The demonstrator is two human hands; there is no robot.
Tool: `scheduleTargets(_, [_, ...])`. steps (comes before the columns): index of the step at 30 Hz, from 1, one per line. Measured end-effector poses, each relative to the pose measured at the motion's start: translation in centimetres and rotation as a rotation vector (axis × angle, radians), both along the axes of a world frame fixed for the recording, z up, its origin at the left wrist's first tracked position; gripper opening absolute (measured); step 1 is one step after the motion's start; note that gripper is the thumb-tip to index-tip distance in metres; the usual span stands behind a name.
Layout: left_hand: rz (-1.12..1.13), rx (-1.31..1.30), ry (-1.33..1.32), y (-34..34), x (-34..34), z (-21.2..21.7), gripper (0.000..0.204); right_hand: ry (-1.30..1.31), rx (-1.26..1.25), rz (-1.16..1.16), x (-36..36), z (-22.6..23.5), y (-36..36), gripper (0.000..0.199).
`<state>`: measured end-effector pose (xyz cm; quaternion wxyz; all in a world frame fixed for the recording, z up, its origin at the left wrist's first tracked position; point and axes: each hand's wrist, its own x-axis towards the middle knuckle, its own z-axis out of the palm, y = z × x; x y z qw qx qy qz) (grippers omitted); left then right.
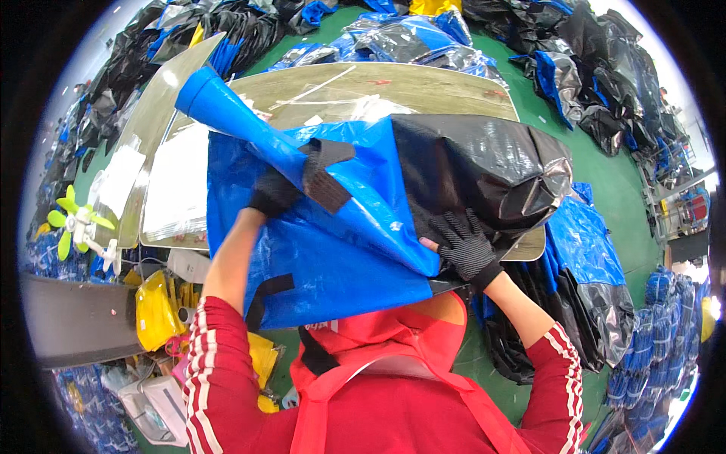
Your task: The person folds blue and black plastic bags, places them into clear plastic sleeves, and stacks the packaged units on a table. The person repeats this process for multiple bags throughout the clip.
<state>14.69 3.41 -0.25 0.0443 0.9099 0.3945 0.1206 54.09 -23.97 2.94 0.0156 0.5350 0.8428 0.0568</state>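
Note:
A blue and black tarpaulin piece (340, 272) lies in front of me, its blue part to the left and its creased black part (476, 159) to the right. A blue tube (234, 113) of the same sheeting runs slantwise across it. Around the tube's middle is a black strap (327, 178). My left hand (274, 194), in a dark glove, is at the tube beside the strap; its fingers are hidden and blurred. My right hand (465, 246), in a grey-black knit glove, lies open on the black part near the seam, fingers spread. A second black strap (268, 295) is at the lower left.
The tarpaulin rests on a table (302, 91) with white sheets (178, 189) at its left. A small green-bladed fan (79, 219) stands left. Folded blue and black sheeting (590, 265) hangs at the right. Heaps of sheeting (378, 41) lie on the green floor (522, 83) beyond.

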Motion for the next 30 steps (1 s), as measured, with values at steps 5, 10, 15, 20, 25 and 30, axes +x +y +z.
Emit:
scheduleTargets(5, [0.473, -0.011, 0.342, 4.3, -21.1, 3.1, 0.050, 0.034, 0.082, 0.053, 0.2, 0.2, -0.9, 0.043])
scheduleTargets(10, [0.019, 0.060, -0.594, 9.6, -16.6, 18.7, 0.043, -0.100, -0.221, -0.026, -2.5, 3.8, 0.5, 0.047])
scheduleTargets(15, [-0.280, -0.747, 0.610, 1.0, -4.1, 22.9, 0.051, 0.042, -0.678, 0.061, -2.0, 11.6, 3.5, 0.054])
scheduleTargets(20, [0.045, -0.381, 1.121, -10.8, -1.1, 19.2, 0.044, 0.105, 0.468, -0.263, 2.2, 10.2, 7.1, 0.068])
scheduleTargets(25, [-0.261, -0.050, 0.365, -12.0, 9.5, 15.8, 0.029, 0.080, 0.178, -0.359, 3.0, 0.7, 9.5, 0.080])
scheduleTargets(30, [0.062, 0.104, 0.581, -8.3, 5.5, 10.7, 0.069, 0.204, 0.284, -0.321, 4.1, -1.4, 8.3, 0.078])
